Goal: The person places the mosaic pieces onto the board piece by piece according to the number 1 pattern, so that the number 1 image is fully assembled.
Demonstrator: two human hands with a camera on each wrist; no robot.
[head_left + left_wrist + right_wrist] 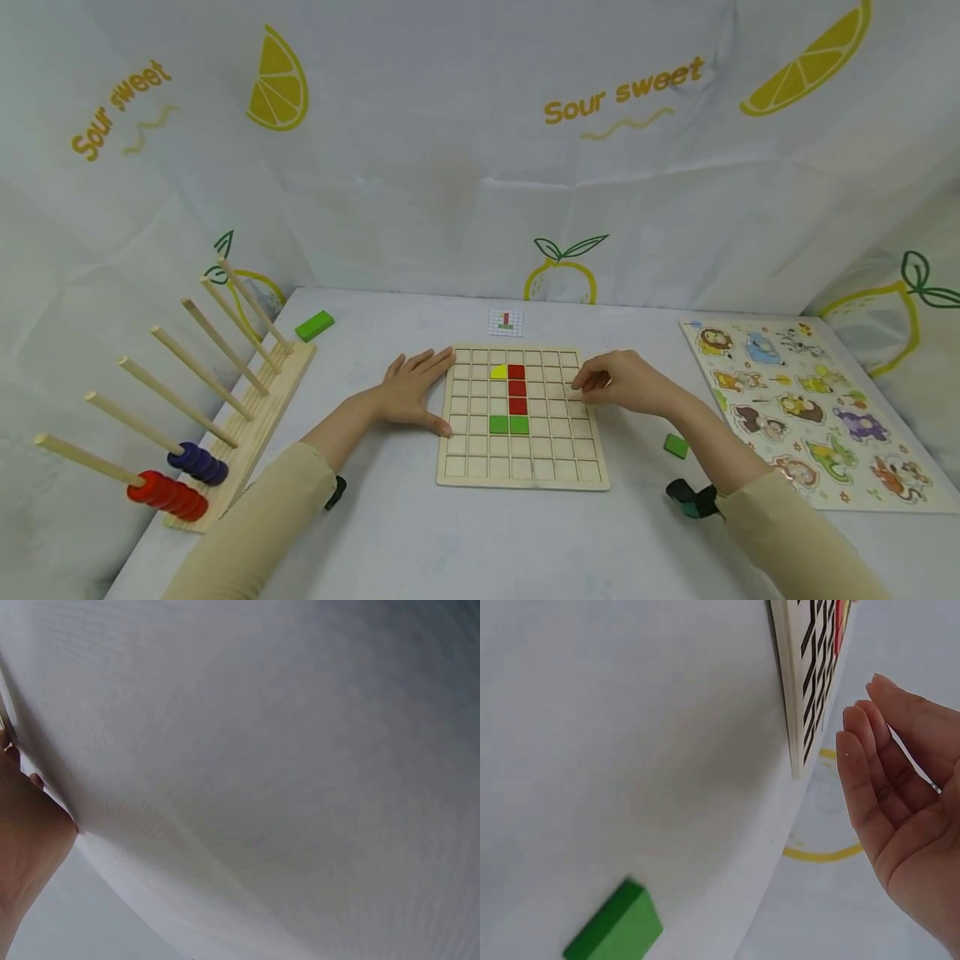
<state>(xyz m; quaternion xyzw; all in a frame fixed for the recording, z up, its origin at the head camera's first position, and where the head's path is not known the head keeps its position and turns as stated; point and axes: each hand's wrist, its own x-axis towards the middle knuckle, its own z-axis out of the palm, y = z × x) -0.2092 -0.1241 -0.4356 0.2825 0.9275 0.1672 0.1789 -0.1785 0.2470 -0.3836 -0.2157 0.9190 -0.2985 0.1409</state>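
A wooden grid board (555, 473) lies on the table. Set into its squares are a column of red tiles (517, 388), a yellow rounded tile (498, 372) and two green tiles (508, 425). My left hand (408, 390) lies flat at the board's left edge, fingers and thumb spread; in the left wrist view only part of this hand (26, 832) shows. Over the board's right edge hovers my right hand (626, 382), fingers loosely bent. The right wrist view shows nothing between its fingers (862, 776). A loose green tile (676, 446) sits below the right forearm.
Behind the board lies a small pattern card (506, 322). A peg rack (273, 402) with red rings (168, 495) and purple rings (198, 463) stands at left, a green block (314, 326) beside it. An animal puzzle board (817, 408) lies at right.
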